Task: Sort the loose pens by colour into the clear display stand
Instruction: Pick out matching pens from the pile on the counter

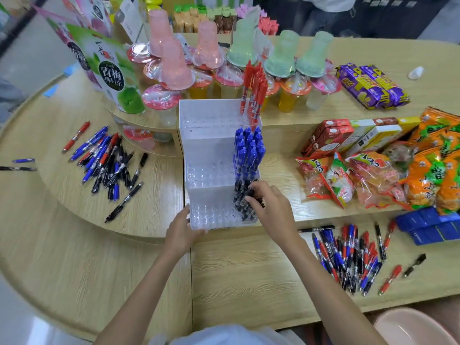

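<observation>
A clear three-step display stand (pixel 207 155) sits mid-table. Red pens (pixel 254 90) stand in its top tier, blue pens (pixel 247 150) in the middle tier, black pens (pixel 242 197) in the bottom tier, all at the right side. My right hand (pixel 270 207) pinches a black pen among the bottom-tier ones. My left hand (pixel 181 230) holds the stand's front-left corner. A loose pile of mixed pens (pixel 107 160) lies on the left, and another mixed pile (pixel 348 255) on the right.
Jelly cups (pixel 174 63) and a green snack bag (pixel 109 70) stand behind the stand. Snack packets (pixel 388 170) and boxes (pixel 348 135) crowd the right. Blue boxes (pixel 433 227) lie at far right. A pink stool (pixel 410 327) shows at the bottom right.
</observation>
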